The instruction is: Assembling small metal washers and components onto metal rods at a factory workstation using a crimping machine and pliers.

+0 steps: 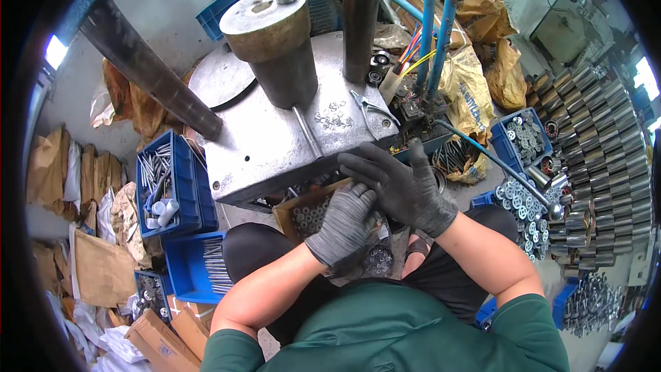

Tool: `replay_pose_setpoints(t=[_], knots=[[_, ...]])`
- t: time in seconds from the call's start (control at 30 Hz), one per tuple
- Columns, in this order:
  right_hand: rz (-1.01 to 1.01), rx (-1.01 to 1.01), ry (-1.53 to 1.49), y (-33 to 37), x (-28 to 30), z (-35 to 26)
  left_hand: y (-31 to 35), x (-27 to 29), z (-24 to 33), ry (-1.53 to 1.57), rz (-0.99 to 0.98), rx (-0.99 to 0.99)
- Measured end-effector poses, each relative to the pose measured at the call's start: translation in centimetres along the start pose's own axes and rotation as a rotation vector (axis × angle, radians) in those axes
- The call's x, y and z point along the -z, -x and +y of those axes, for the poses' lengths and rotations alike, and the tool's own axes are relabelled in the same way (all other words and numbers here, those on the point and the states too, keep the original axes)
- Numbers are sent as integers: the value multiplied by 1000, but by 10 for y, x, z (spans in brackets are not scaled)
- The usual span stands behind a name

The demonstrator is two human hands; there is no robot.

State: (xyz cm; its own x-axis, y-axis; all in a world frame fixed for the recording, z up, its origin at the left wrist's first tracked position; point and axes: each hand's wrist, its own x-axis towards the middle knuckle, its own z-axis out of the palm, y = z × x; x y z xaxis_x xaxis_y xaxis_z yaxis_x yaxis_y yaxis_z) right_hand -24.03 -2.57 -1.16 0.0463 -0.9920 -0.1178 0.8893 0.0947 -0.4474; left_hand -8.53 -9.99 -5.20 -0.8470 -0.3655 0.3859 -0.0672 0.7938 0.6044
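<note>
My left hand, in a grey knit glove, is held over a box of small metal rings between my knees. Its fingers are curled together, and what they hold, if anything, is hidden. Close beside it, my right hand wears a darker glove. The thumb points up, the fingers stretch to the left, and nothing shows in that hand. Just beyond both hands is the metal press table. A thin steel shaft lies on it against the thick steel cylinder, with small clips and pliers nearby.
Two dark press columns rise from the table. At left stand blue bins of shafts. A blue lever with a ball end reaches out at right, near heaped metal discs and stacked steel cylinders.
</note>
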Motion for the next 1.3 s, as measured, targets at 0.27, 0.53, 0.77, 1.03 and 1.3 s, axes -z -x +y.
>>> replay_pose_setpoints(t=[0.27, 0.53, 0.77, 1.03, 1.3], knots=[[180, 230, 632, -4, 0, 1, -10, 32, 9, -213, 75, 252], [353, 44, 724, 4, 18, 22, 1, 25, -1, 635, 246, 414], [365, -50, 712, 3, 27, 28, -1, 32, -3, 27, 214, 192], [393, -201, 808, 7, -2, 18, 3, 43, -9, 317, 173, 329], [284, -61, 1083, 8, 23, 11, -4, 52, 8, 400, -4, 71]])
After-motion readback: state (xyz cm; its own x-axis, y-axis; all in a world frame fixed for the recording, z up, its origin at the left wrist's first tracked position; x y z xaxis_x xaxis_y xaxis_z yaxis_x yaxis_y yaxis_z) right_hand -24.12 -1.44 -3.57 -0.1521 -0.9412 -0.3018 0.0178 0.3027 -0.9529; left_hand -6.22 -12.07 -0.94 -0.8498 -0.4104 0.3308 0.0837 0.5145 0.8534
